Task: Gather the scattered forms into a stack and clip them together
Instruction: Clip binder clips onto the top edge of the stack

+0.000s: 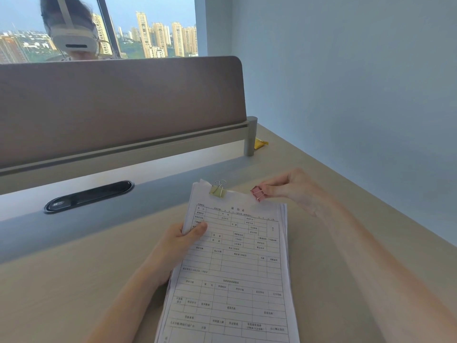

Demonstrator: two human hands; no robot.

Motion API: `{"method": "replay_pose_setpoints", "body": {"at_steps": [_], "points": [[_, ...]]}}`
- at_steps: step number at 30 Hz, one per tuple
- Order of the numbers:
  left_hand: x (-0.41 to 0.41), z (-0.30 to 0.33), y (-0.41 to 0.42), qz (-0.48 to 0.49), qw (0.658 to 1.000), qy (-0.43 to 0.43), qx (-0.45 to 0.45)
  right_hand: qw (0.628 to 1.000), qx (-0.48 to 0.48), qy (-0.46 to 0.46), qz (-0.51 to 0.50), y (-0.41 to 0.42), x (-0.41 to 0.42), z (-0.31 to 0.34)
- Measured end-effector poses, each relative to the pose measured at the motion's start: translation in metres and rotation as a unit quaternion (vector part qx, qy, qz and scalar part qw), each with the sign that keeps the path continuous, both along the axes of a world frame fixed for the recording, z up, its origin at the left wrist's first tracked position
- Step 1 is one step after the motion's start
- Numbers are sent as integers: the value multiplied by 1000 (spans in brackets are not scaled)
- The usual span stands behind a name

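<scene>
A stack of printed forms [235, 268] lies lengthwise in front of me above the beige desk [74, 280]. My left hand [180, 241] grips the stack's left edge, thumb on the top sheet. A yellow-green binder clip [218, 190] with its wire handles up sits on the stack's top edge, left of centre. My right hand [291, 189] pinches a pink binder clip [258, 193] at the top right corner of the stack. Whether its jaws bite the paper I cannot tell.
A grey-brown partition screen [118, 105] closes off the desk's far side, with a black cable grommet [89, 196] in front of it. A yellow wrapper [261, 143] lies by the screen's post. The wall [358, 95] runs along the right. A person wearing a headset [71, 38] sits beyond the screen.
</scene>
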State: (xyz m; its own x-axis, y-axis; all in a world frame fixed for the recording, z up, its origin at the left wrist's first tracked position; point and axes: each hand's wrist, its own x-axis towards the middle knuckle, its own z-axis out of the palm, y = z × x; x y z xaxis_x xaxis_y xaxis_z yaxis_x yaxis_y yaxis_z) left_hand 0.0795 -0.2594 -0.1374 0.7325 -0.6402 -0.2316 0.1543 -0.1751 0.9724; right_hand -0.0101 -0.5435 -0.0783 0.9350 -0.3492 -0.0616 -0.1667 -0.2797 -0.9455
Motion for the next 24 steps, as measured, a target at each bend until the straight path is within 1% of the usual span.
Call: {"method": "replay_pose_setpoints", "body": {"at_steps": [4,8,12,15,18,21,24], "points": [[1,-2,0,4,1000,3,-3,999,-37,-6,-24,1,1,1],[1,-2,0,2,1000,4,-5,992,-122,27,-24,3,5,7],[1,-3,1,5,1000,1,-8,976,-211,53,-21,7,10,15],[1,-3,1,-2,1000,-5,-10,958,-281,57,7,9,13,21],[0,-4,1,-5,1000,-16,-7,943,-325,64,33,10,14,26],[0,-4,2,-10,1000,-24,-5,938,-331,85,63,7,16,28],[1,-5,3,-19,999,-26,-10,947,-289,107,90,1,15,33]]}}
